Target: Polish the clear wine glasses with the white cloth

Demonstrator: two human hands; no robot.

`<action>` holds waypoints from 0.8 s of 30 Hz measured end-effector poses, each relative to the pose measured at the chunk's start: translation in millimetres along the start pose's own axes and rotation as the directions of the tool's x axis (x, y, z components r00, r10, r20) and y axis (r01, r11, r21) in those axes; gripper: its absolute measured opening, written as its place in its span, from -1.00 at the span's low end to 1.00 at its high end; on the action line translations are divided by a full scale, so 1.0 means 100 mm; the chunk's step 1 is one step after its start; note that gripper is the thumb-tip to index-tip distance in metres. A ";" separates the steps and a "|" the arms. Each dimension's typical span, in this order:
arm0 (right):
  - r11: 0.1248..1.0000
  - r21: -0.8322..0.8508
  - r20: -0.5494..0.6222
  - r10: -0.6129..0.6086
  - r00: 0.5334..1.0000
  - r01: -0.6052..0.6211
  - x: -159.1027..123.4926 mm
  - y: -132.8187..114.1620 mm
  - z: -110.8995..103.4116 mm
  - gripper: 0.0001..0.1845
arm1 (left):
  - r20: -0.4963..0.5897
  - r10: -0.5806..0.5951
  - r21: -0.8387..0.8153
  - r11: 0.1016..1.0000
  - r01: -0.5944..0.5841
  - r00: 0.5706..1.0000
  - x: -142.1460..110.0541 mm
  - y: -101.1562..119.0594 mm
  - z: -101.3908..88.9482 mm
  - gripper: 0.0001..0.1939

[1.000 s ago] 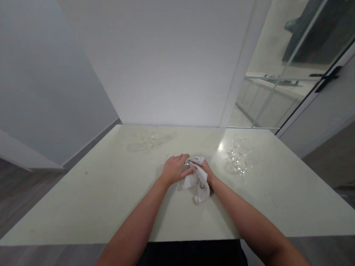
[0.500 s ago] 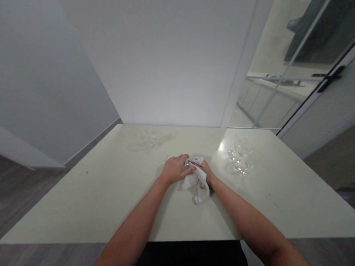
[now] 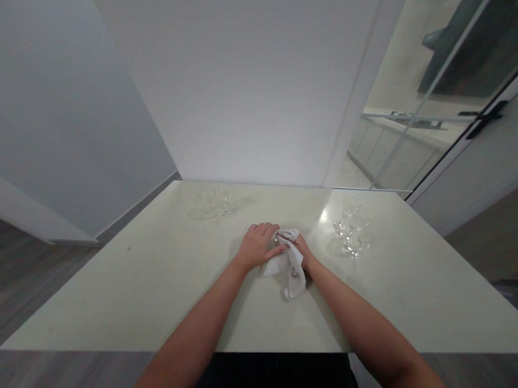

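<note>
Near the middle of the pale table, my left hand (image 3: pixel 257 245) is wrapped over a clear glass (image 3: pixel 276 240), which is mostly covered by my fingers and the cloth. My right hand (image 3: pixel 303 253) is closed on a white cloth (image 3: pixel 296 275), bunched against the glass's right end. The glass seems to lie on its side between both hands, though its full shape is hidden. A loose end of the cloth hangs down onto the tabletop toward me.
Several clear glasses (image 3: pixel 352 229) stand in a cluster at the right of the table (image 3: pixel 151 292). Another group of clear glasses (image 3: pixel 218 203) is at the back left. A white wall panel (image 3: pixel 254 102) rises behind the table; a glass door (image 3: pixel 416 126) is at the right.
Both hands keep nearly the same place on the glass and cloth. My left hand's fingers have shifted slightly over the glass. The camera view has moved a little.
</note>
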State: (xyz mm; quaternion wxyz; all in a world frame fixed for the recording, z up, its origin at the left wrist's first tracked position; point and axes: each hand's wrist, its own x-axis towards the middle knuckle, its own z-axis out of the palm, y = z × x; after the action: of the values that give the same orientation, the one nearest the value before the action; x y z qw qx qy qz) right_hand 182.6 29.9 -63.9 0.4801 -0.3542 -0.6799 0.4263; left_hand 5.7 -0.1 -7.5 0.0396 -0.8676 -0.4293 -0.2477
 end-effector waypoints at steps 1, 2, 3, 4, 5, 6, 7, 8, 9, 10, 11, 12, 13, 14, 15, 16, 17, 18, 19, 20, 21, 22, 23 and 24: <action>0.998 0.062 -0.025 0.019 0.999 -0.018 0.00 -0.01 0.01 -0.68 | -0.010 0.012 0.007 1.000 -0.011 1.000 0.01 0.01 0.00 -0.40; 0.994 0.100 -0.040 0.037 0.998 -0.033 0.00 -0.01 0.02 -0.68 | -0.007 0.016 0.009 1.000 -0.016 1.000 0.01 0.02 0.00 -0.39; 0.992 0.121 -0.043 0.049 0.998 -0.044 0.01 -0.01 0.02 -0.68 | 0.002 0.012 0.006 1.000 -0.012 1.000 0.01 0.03 0.00 -0.39; 0.990 0.132 -0.036 0.056 0.998 -0.051 0.01 -0.01 0.02 -0.68 | 0.013 0.004 0.001 1.000 -0.004 1.000 0.01 0.03 0.01 -0.40; 0.989 0.137 -0.024 0.061 0.998 -0.058 0.01 -0.01 0.02 -0.69 | 0.023 -0.004 -0.005 1.000 0.004 1.000 0.00 0.03 0.01 -0.41; 0.988 0.138 -0.012 0.066 0.998 -0.064 0.01 0.00 0.02 -0.69 | 0.028 -0.009 -0.010 1.000 0.009 1.000 0.00 0.03 0.01 -0.42; 0.988 0.138 -0.003 0.072 0.997 -0.071 0.02 0.01 0.02 -0.70 | 0.029 -0.011 -0.011 1.000 0.011 1.000 0.00 0.03 0.02 -0.42; 0.987 0.138 0.002 0.078 0.997 -0.077 0.02 0.02 0.01 -0.71 | 0.026 -0.010 -0.010 1.000 0.010 1.000 -0.01 0.03 0.02 -0.43; 0.987 0.139 0.002 0.082 0.997 -0.082 0.02 0.04 0.01 -0.71 | 0.022 -0.007 -0.007 1.000 0.007 1.000 -0.01 0.03 0.02 -0.43; 0.986 0.140 0.004 0.086 0.996 -0.086 0.02 0.05 0.00 -0.71 | 0.018 -0.002 -0.004 1.000 0.002 1.000 -0.01 0.03 0.02 -0.43; 0.986 0.140 0.008 0.089 0.996 -0.089 0.03 0.06 0.00 -0.71 | 0.016 0.004 -0.002 1.000 -0.004 1.000 -0.01 0.03 0.02 -0.44; 0.986 0.138 0.011 0.090 0.996 -0.090 0.03 0.08 0.00 -0.71 | 0.017 0.012 -0.001 1.000 -0.012 1.000 -0.01 0.02 0.02 -0.44; 0.986 0.136 0.011 0.090 0.996 -0.091 0.04 0.09 0.00 -0.71 | 0.020 0.020 -0.002 1.000 -0.020 1.000 -0.01 0.02 0.02 -0.44; 0.987 0.137 0.010 0.089 0.996 -0.090 0.05 0.10 0.00 -0.71 | 0.022 0.029 -0.002 1.000 -0.029 0.999 0.00 0.02 0.02 -0.44; 0.987 0.138 0.008 0.087 0.996 -0.087 0.05 0.11 0.00 -0.71 | 0.025 0.038 0.000 0.999 -0.038 0.999 0.00 0.01 0.03 -0.42; 0.986 0.141 0.004 0.083 0.997 -0.083 0.06 0.12 0.00 -0.71 | 0.028 0.045 0.003 0.999 -0.045 0.999 0.00 0.01 0.03 -0.40; 0.986 0.149 0.002 0.080 0.997 -0.080 0.06 0.13 0.01 -0.71 | 0.030 0.050 0.006 0.999 -0.050 0.998 0.00 0.00 0.04 -0.37; 0.984 0.159 0.002 0.079 0.997 -0.078 0.07 0.13 0.01 -0.72 | 0.032 0.052 0.008 0.999 -0.053 0.998 0.00 -0.01 0.04 -0.34; 0.983 0.167 0.007 0.078 0.997 -0.079 0.07 0.13 0.01 -0.73 | 0.032 0.051 0.008 0.999 -0.052 0.998 0.00 -0.01 0.05 -0.32; 0.982 0.170 0.011 0.078 0.997 -0.079 0.07 0.13 0.01 -0.74 | 0.033 0.050 0.005 0.999 -0.050 0.998 -0.01 -0.02 0.06 -0.32; 0.983 0.168 0.011 0.079 0.997 -0.079 0.07 0.12 0.01 -0.75 | 0.034 0.049 0.000 0.999 -0.049 0.998 -0.01 -0.03 0.07 -0.33; 0.984 0.162 0.011 0.078 0.997 -0.079 0.07 0.11 0.01 -0.76 | 0.034 0.048 -0.005 0.999 -0.048 0.998 -0.01 -0.03 0.08 -0.34; 0.986 0.151 0.010 0.076 0.997 -0.077 0.07 0.10 0.01 -0.76 | 0.034 0.047 -0.007 0.999 -0.046 0.998 -0.01 -0.03 0.08 -0.36; 0.988 0.138 0.007 0.072 0.997 -0.072 0.07 0.09 0.01 -0.77 | 0.035 0.046 -0.008 0.999 -0.046 0.998 -0.01 -0.04 0.09 -0.36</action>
State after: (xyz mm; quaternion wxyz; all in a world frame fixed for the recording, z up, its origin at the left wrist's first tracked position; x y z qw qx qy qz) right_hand 180.4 39.7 -69.9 0.4870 -0.3442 -0.6360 0.4897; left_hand 5.9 4.2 -15.8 0.0345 -0.8817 -0.4089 -0.2329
